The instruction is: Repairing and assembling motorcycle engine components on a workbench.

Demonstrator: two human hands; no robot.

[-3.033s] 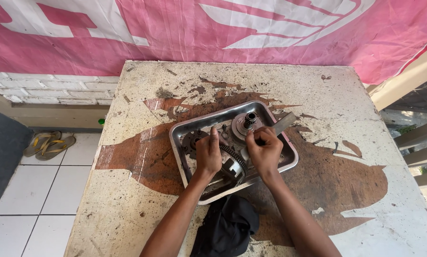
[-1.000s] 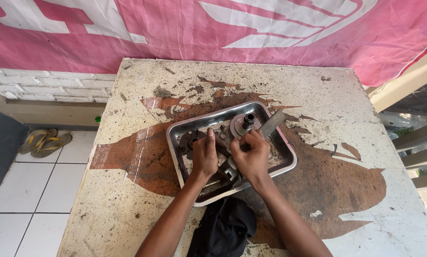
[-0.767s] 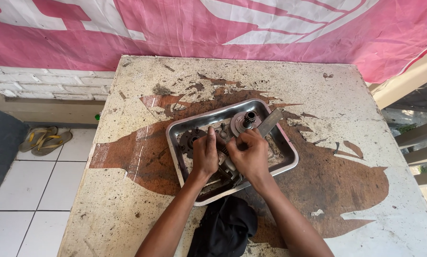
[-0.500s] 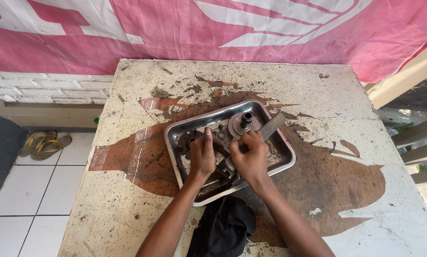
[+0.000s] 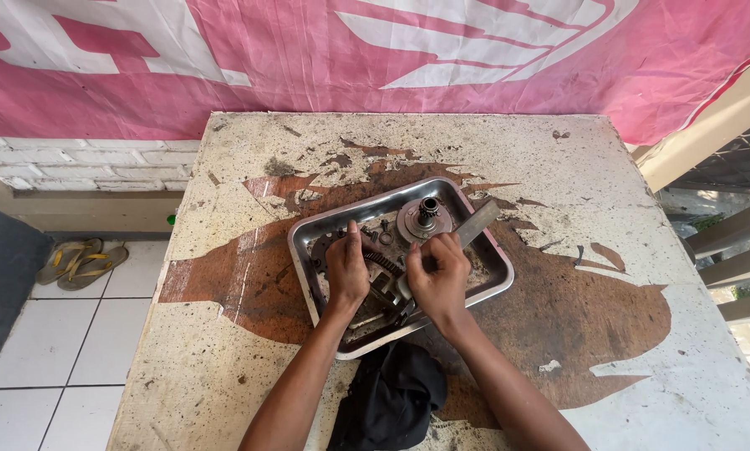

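head view: a worn, stained table (image 5: 559, 167) fills the middle of the frame, its top patchy with a large brown blotch around the centre. on it, a little left of centre, sits a shallow metal tray (image 5: 493, 288), turned at a slight angle.

both of the person's forearms come up from the bottom edge of the frame and meet over the tray. the left hand (image 5: 347, 271) lies palm down in the left half of the tray, fingers stretched toward the top of the frame, pressing on dark metal parts (image 5: 385, 280) beneath it; it is flat rather than closed, and whether it grips anything cannot be told. the right hand (image 5: 438, 274) is just beside it, near the tray's middle, fingers curled in tight around something small that the fingers hide; what it has hold of cannot be told.

the metal parts lie in the tray's lower left part, under and between the 2 hands, and look like a toothed or chain-like piece with a blocky part touching it. in the tray's upper part, just above the right hand, stands a round metal disc with a dark hub (image 5: 425, 219). a flat grey metal bar (image 5: 477, 223) leans over the tray's upper right rim.

just below the tray, between the 2 forearms at the bottom of the frame, lies a crumpled black cloth (image 5: 391, 401).

at the far left of the frame, on the white tiled floor (image 5: 49, 351), lies a pair of sandals (image 5: 78, 260). a pink and white banner (image 5: 375, 50) spans the top of the frame.
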